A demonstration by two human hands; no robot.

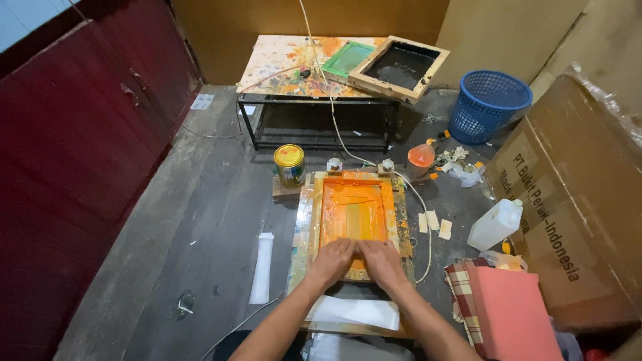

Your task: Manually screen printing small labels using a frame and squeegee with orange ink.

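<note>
Both hands, left hand [332,259] and right hand [382,259], press side by side on the near end of the orange printing screen [353,212] lying on the floor board (whether they grip a squeegee, I cannot tell). Uneven pressure could smear ink.

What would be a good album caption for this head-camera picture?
Both hands, left hand and right hand, press side by side on an orange-inked screen-printing frame on the floor, near a yellow paint tin.

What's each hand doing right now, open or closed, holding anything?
Left hand: palm down, pressing on the near end of the orange screen-printing frame; grip cannot be told.
Right hand: same, beside it.
</note>
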